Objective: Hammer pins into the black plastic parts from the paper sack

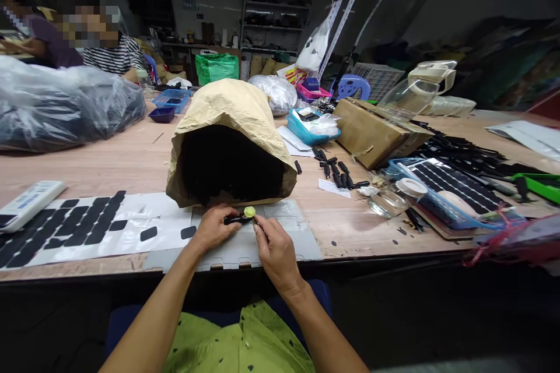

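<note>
Lying at the far left, a white device [32, 204] is resting against a pale sheet [170, 207] that is carrying rows of black patches [90, 221], a few of them sitting loose from the rows. Next along, the left hand [217, 226] is hovering low at the front of the bench [131, 157], its grip pinching a small black piece [236, 220]. Behind it a big paper sack [238, 99] is lying with its dark mouth facing the person. Just beyond the black piece's right end, a yellow-green round bit [249, 211] is showing between the two hands, above a grey board [301, 239]. The right hand [277, 250] is bringing thumb and fingertips up beside that bit; whether its grip is pinching the bit itself or something thin, I cannot tell. Working well here is probably calling for a firm left grip, wrists braced near the board and small, slow movements from the right fingertips. Holding both pieces low over the board is likely helping too, since a dropped bit near the sack's mouth could be rolling inside. Farther right, loose black pieces [336, 175] are lying scattered, and a clear jar [387, 203] is leaning beside a blue basket [452, 204].
</note>
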A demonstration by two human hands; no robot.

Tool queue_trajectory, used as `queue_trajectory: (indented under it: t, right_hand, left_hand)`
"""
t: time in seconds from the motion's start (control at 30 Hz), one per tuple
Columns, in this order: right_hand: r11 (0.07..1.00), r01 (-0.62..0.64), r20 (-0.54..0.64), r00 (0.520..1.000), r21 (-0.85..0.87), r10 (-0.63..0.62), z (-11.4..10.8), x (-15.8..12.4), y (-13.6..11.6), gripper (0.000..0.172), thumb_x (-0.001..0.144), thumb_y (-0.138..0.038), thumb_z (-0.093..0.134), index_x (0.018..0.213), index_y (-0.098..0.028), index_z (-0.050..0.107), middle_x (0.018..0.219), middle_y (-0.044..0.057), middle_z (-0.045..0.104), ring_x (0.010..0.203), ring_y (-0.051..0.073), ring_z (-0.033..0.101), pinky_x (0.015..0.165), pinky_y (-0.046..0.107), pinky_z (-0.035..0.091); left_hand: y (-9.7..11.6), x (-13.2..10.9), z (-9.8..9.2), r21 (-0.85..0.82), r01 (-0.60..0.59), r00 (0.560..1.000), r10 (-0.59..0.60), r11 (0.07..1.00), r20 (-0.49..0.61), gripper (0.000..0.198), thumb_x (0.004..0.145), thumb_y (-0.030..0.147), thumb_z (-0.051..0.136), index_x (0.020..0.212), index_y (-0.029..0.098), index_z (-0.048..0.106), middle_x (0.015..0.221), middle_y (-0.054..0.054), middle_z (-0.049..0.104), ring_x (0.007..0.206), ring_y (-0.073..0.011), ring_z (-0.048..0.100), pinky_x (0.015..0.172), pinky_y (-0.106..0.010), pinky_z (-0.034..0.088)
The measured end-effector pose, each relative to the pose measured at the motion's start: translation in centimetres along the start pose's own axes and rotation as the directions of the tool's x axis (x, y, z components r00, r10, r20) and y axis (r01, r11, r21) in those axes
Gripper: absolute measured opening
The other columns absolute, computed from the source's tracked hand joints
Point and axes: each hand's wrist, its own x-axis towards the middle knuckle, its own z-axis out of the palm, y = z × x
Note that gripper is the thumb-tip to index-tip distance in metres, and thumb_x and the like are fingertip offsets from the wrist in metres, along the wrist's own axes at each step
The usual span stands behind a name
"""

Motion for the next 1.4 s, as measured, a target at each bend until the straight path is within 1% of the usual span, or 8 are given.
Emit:
queue_trajectory:
  t: [0.2,0.7,0.83,1.0,1.13,1.23,1.3,1.4]
  right_hand:
    - [0.993,0.075,0.041,0.997,-0.096,-0.072,0.5,-0.5,-0.5,0.035,0.097,-0.020,0.038,0.125,-0.019,0.061,0.098,0.008,0.064,0.090,0.017,0.064,0.082,0.027,0.053]
    - [0.994,-0.006,-0.012,1.000,-0.109,0.004,-0.7,-0.1,1.2,0.033,0.097,-0.025,0.040,0.121,-0.021,0.063,0.099,0.008,0.065,0.091,0.017,0.063,0.082,0.027,0.051]
    - [0.964,-0.044,-0.075,0.997,-0.264,0.024,-1.8,0.7,3.2,0.032,0.096,-0.025,0.043,0.118,-0.023,0.065,0.096,0.006,0.065,0.086,0.016,0.061,0.073,0.025,0.047]
    - [0.850,-0.025,-0.037,0.999,-0.527,0.007,-1.9,0.9,5.6,0.027,0.091,-0.018,0.047,0.105,-0.023,0.070,0.083,0.005,0.061,0.079,0.018,0.051,0.070,0.028,0.037]
    - [0.821,-0.033,-0.033,0.999,-0.571,0.017,-1.6,0.7,5.9,0.026,0.090,-0.019,0.051,0.108,-0.022,0.069,0.084,0.005,0.059,0.079,0.019,0.046,0.071,0.030,0.034]
    - [0.829,-0.034,-0.022,0.999,-0.558,0.026,-1.6,0.7,5.7,0.026,0.091,-0.021,0.050,0.109,-0.023,0.068,0.087,0.005,0.060,0.082,0.020,0.046,0.073,0.031,0.033]
    - [0.829,-0.036,-0.019,0.999,-0.558,0.031,-1.6,0.7,5.7,0.026,0.091,-0.021,0.049,0.110,-0.023,0.067,0.088,0.005,0.059,0.083,0.020,0.046,0.074,0.031,0.033]
    - [0.822,-0.050,-0.025,0.999,-0.567,0.044,-1.6,0.7,5.6,0.026,0.092,-0.022,0.049,0.109,-0.023,0.067,0.087,0.005,0.058,0.084,0.021,0.045,0.075,0.032,0.033]
  left_hand:
    - [-0.1,0.0,-0.1,-0.024,-0.014,0.999,0.014,1.000,0.031,0.020,0.078,0.026,0.063,0.092,0.020,0.076,0.086,-0.003,0.068,0.080,-0.0173,0.061,0.074,-0.027,0.045]
    - [0.0,-0.1,0.0,-0.007,0.028,1.000,-0.028,1.000,0.009,0.023,0.075,0.026,0.065,0.095,0.021,0.076,0.091,-0.004,0.071,0.084,-0.0197,0.063,0.078,-0.029,0.048]
    - [0.3,-0.2,0.0,0.064,0.012,1.000,-0.011,0.998,-0.006,0.025,0.071,0.027,0.069,0.095,0.022,0.074,0.094,-0.003,0.071,0.089,-0.0215,0.063,0.081,-0.031,0.047]
    - [-0.2,0.2,0.1,0.095,-0.002,1.000,0.001,0.996,0.006,0.022,0.076,0.033,0.067,0.095,0.023,0.073,0.095,-0.004,0.070,0.090,-0.0217,0.061,0.081,-0.032,0.046]
    - [0.9,-0.5,-0.2,-0.044,-0.085,0.996,0.086,0.995,0.010,0.020,0.080,0.034,0.063,0.093,0.022,0.072,0.093,-0.005,0.067,0.092,-0.0219,0.059,0.084,-0.032,0.045]
    - [3.6,-2.8,-0.1,-0.359,-0.085,0.982,0.140,0.929,0.129,0.024,0.087,0.036,0.057,0.100,0.021,0.069,0.097,-0.006,0.066,0.093,-0.0203,0.059,0.086,-0.031,0.045]
    - [5.0,-4.9,0.6,-0.541,0.108,0.896,0.154,0.834,0.416,0.028,0.088,0.040,0.057,0.104,0.021,0.069,0.093,-0.005,0.067,0.084,-0.0179,0.060,0.077,-0.029,0.048]
    - [4.4,-7.8,3.3,-0.542,0.409,0.639,0.193,0.734,0.744,0.035,0.079,0.046,0.068,0.101,0.019,0.071,0.081,-0.002,0.067,0.069,-0.0136,0.057,0.066,-0.025,0.045]
